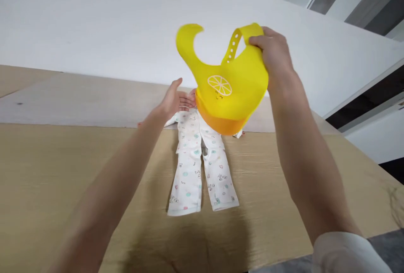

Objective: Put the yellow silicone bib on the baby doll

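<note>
My right hand [274,56] is closed on the holed neck strap of a yellow silicone bib [229,85] and holds it up in the air. The bib has a lemon-slice drawing and an orange catch pocket at the bottom. Its other strap curls free at the upper left. Below it a doll in white patterned baby clothes [198,167] lies on its back on the wooden table [63,172], legs toward me; the bib hides its head and chest. My left hand [175,98] is open, fingers stretched toward the doll's upper end, just left of the bib.
A paler board [78,100] lies along the table's far side under the doll's upper part. A white wall [110,24] rises behind it. The table's right edge drops off to a dark floor and white furniture [375,134].
</note>
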Demonstrator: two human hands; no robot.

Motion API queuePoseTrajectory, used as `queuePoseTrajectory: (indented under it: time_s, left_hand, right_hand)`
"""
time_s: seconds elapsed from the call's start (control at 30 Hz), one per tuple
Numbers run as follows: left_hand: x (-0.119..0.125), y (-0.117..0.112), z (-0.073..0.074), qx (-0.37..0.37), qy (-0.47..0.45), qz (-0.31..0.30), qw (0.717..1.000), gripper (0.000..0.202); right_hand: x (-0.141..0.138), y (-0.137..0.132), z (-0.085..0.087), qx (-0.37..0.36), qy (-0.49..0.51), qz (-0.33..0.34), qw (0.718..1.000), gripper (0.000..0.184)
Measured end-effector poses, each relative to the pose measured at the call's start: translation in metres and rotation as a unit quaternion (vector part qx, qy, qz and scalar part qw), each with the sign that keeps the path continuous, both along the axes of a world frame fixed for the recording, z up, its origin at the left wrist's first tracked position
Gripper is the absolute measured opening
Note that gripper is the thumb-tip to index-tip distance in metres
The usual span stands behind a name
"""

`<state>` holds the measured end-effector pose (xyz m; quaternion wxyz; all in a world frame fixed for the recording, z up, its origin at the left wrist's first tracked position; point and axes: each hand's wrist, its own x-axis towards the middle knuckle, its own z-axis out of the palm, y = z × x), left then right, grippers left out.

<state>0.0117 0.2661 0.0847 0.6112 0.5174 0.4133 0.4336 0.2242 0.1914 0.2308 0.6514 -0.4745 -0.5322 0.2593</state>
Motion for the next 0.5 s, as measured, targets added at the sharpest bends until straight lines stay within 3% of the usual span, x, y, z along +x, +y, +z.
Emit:
queuePoseTrajectory:
  time_s: [0.13,0.27,0.4,0.5]
  left_hand:
    - [-0.024,-0.008,0.007,0.033,-0.046,-0.069,0.996,0.069]
    - [-0.022,-0.02,-0.003,0.066,-0.107,-0.11,0.986,0.064]
    - [-0.008,-0.018,-0.019,0.124,-0.086,-0.045,0.988,0.033]
    - [-0.003,-0.011,-0.028,0.123,-0.139,-0.04,0.982,0.033]
  right_hand:
    - [-0.013,0.011,-0.017,-0.012,-0.005,0.087,0.996,0.018]
    - [-0.014,0.021,-0.038,-0.05,-0.007,0.126,0.991,0.021]
    - [-0.018,0.014,-0.044,-0.075,0.026,0.18,0.981,0.019]
    - [-0.021,0.002,-0.039,-0.063,0.035,0.213,0.974,0.02]
